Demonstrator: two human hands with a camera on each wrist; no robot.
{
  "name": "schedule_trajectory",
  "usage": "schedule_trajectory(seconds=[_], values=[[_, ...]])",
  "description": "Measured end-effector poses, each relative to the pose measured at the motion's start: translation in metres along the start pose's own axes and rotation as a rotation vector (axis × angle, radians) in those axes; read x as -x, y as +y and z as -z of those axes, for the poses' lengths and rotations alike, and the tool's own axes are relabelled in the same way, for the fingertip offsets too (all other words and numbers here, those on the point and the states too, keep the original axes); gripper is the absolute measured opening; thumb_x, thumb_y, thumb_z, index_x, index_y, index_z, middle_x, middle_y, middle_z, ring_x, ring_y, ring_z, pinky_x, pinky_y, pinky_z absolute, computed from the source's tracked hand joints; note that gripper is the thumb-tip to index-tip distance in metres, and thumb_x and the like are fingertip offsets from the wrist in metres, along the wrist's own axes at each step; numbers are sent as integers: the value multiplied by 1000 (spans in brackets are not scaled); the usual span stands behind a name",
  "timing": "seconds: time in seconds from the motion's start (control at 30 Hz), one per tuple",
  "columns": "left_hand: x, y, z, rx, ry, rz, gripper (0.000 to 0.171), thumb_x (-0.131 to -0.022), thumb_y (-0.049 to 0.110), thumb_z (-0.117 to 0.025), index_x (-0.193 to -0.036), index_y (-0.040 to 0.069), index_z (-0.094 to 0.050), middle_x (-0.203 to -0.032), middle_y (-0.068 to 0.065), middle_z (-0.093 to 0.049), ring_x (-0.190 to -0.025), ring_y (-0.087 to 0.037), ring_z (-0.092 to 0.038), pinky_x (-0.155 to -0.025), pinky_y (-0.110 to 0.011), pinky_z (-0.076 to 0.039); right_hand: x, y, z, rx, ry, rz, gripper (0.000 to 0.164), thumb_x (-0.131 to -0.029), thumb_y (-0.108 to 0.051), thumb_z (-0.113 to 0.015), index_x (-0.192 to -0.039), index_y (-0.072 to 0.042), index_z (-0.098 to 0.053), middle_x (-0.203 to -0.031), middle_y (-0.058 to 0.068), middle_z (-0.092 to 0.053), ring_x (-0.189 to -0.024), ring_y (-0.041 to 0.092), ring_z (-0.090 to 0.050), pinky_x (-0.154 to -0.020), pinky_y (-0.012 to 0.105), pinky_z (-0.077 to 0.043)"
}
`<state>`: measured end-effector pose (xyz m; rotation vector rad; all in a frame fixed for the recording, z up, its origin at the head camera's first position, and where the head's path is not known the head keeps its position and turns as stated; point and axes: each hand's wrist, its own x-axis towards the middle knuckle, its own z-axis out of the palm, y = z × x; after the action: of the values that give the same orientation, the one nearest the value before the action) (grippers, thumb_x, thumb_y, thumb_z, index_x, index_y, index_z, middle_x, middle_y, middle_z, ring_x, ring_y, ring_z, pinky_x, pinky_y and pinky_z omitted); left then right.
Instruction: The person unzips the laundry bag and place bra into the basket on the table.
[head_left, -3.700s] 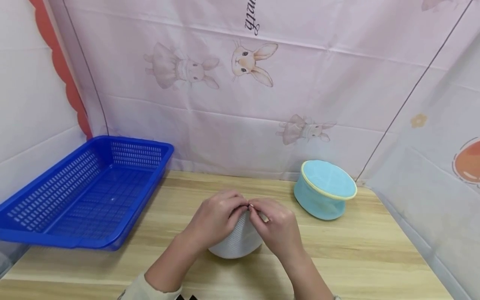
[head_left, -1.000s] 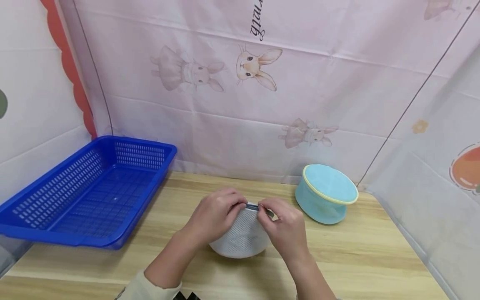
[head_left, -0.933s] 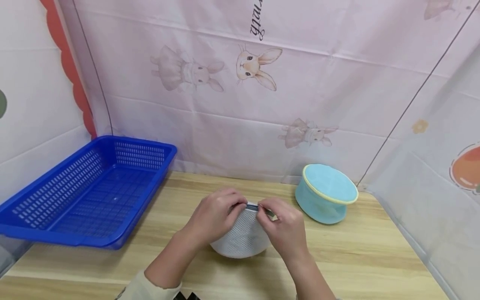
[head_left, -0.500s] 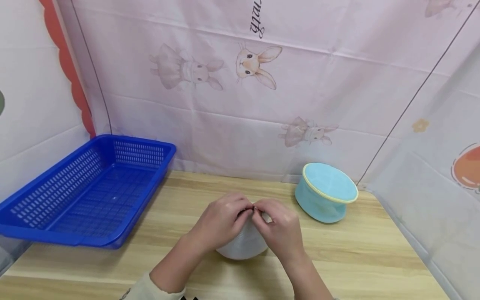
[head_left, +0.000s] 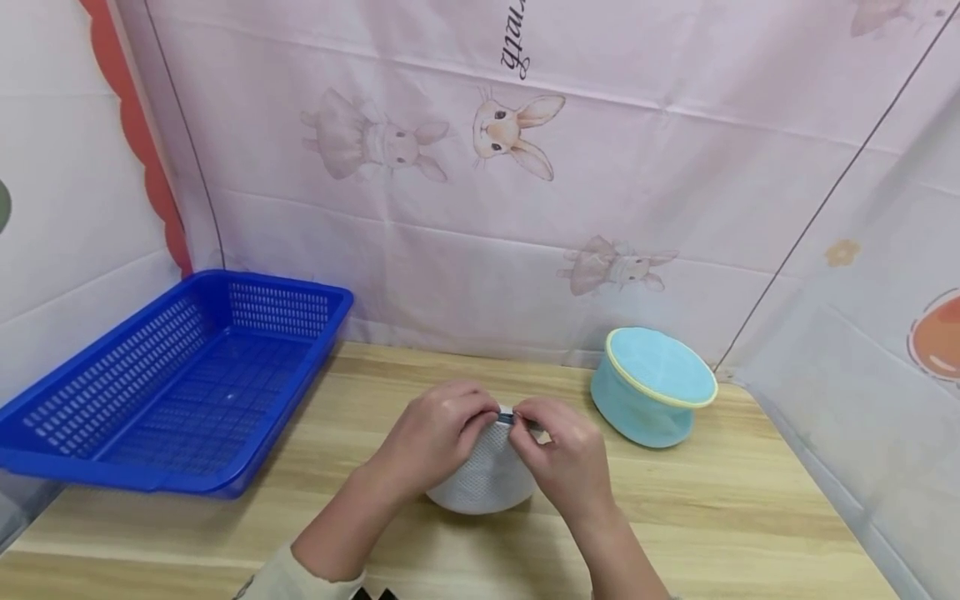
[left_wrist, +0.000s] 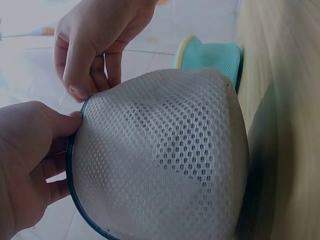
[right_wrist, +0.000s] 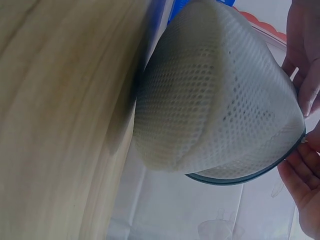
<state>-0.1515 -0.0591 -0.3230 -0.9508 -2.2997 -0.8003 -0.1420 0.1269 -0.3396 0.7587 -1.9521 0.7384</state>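
Note:
A white honeycomb-mesh laundry bag (head_left: 483, 483) with dark blue-green edging stands on the wooden table between both hands. The left hand (head_left: 438, 433) pinches the edging at the top of the bag. Close beside it, the right hand (head_left: 562, 446) pinches the same edging, and a short dark strip shows between the fingertips. In the left wrist view, the bag (left_wrist: 165, 150) bulges out, with its edging curving down the left side. In the right wrist view, the bag's (right_wrist: 215, 100) edging bends round to the fingertips. Whether a zipper pull is held cannot be made out.
A blue plastic basket (head_left: 247, 467) with slotted walls stands at the left of the table (head_left: 720, 517). A light-blue mesh bag (head_left: 652, 417) with yellow trim sits at the back right, near the rabbit-printed backdrop (head_left: 450, 275).
Half a second ago the fingertips met at the bag's top; now they are slightly apart, with a strip of edging showing between them. The basket and light-blue bag have stayed in place.

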Motion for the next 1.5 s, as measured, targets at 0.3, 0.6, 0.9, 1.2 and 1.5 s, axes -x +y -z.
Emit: schedule_trajectory(seconds=[0.3, 0.6, 0.9, 1.2, 1.5], values=[[0, -6, 6, -12, 11, 37, 4, -90, 12, -71, -91, 14, -75, -89, 5, -69, -80, -7, -63, -69, -23, -55, -1, 1, 4, 12, -10, -56, 10, -76, 2, -68, -79, -7, -72, -78, 1, -71, -69, 12, -67, -64, 20, -57], [0, -7, 6, -37, 2, 59, 3, -88, 14, -74, -90, 15, -75, -88, 7, -68, -79, -6, -61, -68, -22, -54, -1, 0, 4, 12, -14, -58, 8, -76, 1, -68, -80, -6, -72, -78, 2, -72, -69, 14, -68, -65, 20, -57], [-1, 2, -1, -13, -14, -23, 6, -88, 17, -74, -92, 13, -76, -89, 5, -70, -82, -9, -64, -72, -25, -55, -1, -3, -2, 26, -6, 3, 9, -75, -1, -69, -79, -7, -73, -78, 1, -72, -71, 14, -69, -66, 24, -57], [1, 6, -3, 56, -35, -11, 5, -89, 11, -72, -93, 10, -75, -89, 3, -68, -83, -9, -62, -73, -22, -54, -1, -6, -3, 11, -22, 11, 10, -76, 1, -67, -80, -7, -72, -78, 1, -71, -72, 15, -69, -68, 24, -58], [0, 3, 1, 70, -44, 20, 4, -90, 9, -70, -92, 10, -74, -90, 2, -69, -84, -9, -64, -73, -22, -55, -2, -4, -2, -5, -10, 8, 12, -75, 2, -65, -79, -6, -72, -76, 1, -71, -69, 13, -68, -64, 19, -56]])
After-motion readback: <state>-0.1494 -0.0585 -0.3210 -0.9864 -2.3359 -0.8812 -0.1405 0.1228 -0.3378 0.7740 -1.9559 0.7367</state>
